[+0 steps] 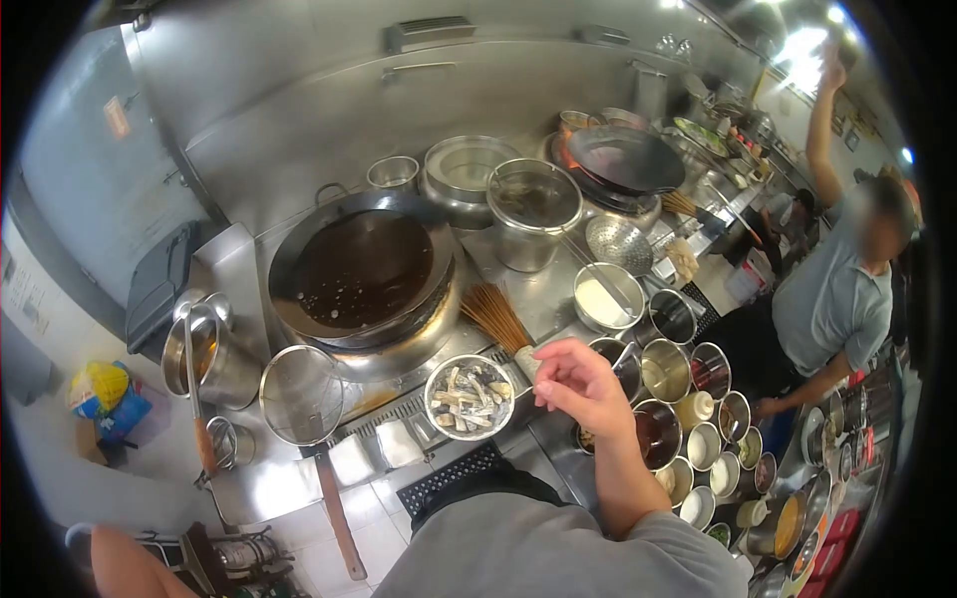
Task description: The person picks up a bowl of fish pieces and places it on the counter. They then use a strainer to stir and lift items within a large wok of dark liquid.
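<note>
My right hand (580, 387) is above the counter's front edge, its fingers loosely curled and apart, with nothing visible in them. Just beyond its fingertips lies a bamboo wok brush (495, 317), bristles pointing at the wok. To the hand's left, a round bowl (432, 410) holds pale strips with dark skin. Behind it, a large wok (284, 261) with dark oil and some bubbles rests on the burner. A wire strainer (301, 394) with a wooden handle lies across the counter edge. My left forearm shows at the lower left; its hand is out of view.
A pot (234, 374) with a ladle stands left of the wok. Steel pots (528, 244) and a second wok (628, 159) are behind. Several seasoning containers (666, 371) crowd the right. A co-worker (837, 294) stands there with one arm raised.
</note>
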`<state>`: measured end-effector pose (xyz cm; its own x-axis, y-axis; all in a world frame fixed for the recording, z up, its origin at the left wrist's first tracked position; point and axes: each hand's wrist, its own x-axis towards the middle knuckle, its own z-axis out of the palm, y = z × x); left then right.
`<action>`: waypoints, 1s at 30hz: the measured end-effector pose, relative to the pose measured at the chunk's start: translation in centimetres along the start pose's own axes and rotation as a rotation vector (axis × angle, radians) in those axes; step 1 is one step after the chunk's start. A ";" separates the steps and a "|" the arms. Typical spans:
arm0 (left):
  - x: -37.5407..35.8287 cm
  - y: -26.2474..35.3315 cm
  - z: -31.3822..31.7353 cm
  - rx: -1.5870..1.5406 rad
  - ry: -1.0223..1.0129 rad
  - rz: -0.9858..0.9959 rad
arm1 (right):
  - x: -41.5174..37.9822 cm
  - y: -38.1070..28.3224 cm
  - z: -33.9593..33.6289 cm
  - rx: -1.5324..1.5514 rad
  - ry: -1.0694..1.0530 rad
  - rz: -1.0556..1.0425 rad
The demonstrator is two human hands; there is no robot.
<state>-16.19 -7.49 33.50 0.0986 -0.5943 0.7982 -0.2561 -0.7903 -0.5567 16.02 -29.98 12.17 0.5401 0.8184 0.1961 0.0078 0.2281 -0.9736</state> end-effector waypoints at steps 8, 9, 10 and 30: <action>-1.2 -0.4 2.2 -0.396 0.023 0.036 | 0.0 0.1 0.5 -0.003 -0.035 0.062; -1.2 -0.5 2.4 -0.383 0.035 0.038 | 0.1 0.3 0.5 0.001 -0.050 0.064; -1.3 -0.5 2.9 -0.378 0.047 0.039 | 0.2 0.4 0.5 0.005 -0.064 0.066; -2.6 -1.3 9.2 -0.383 0.170 0.044 | 2.0 2.1 1.1 -0.065 -0.183 0.049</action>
<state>-7.32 -6.27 30.01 -0.0723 -0.5674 0.8203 -0.5984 -0.6333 -0.4908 16.18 -27.30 10.68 0.3792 0.9113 0.1604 0.0425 0.1560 -0.9868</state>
